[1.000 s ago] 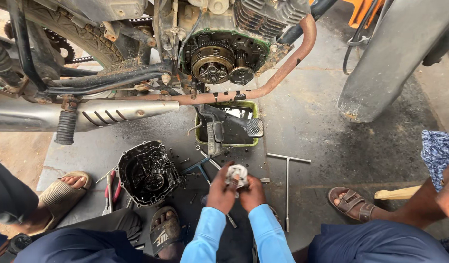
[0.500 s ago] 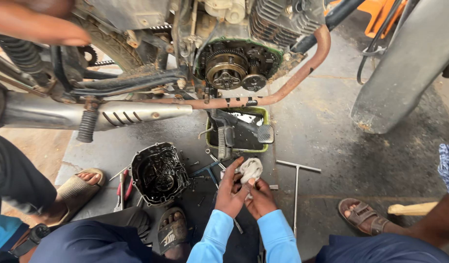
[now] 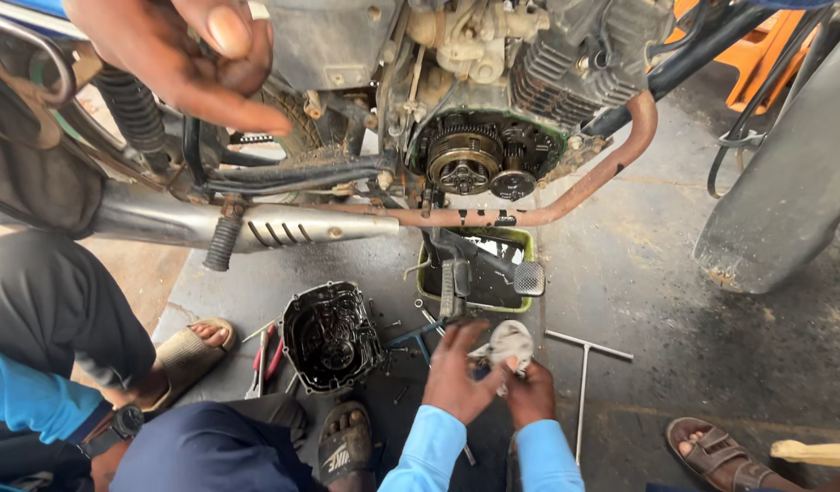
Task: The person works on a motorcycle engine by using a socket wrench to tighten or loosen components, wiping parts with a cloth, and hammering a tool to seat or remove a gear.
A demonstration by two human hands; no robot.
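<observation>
Since the earlier frame the view has dipped closer and another person's hand point(image 3: 187, 59) has come in at the upper left, fingers loosely spread, over the motorcycle's frame. Left to right on the oily floor point(image 3: 675, 301): red-handled pliers point(image 3: 265, 360), the removed engine cover point(image 3: 331, 335) lying inside-up with small bolts around it, then the person's own two hands. The left hand point(image 3: 461, 374) is curled around the near side of a crumpled whitish rag point(image 3: 509, 344), and the right hand point(image 3: 529, 394) pinches it from below; whether a small part sits inside the rag cannot be told. Just beyond them stands the green drain pan point(image 3: 520, 239) under the exposed clutch gears point(image 3: 479, 159), and a T-handle wrench point(image 3: 586, 369) lies to the right. The risk, as a judgement: greasy fingers could let the rag or whatever it wraps slip among the scattered bolts or into the pan
</observation>
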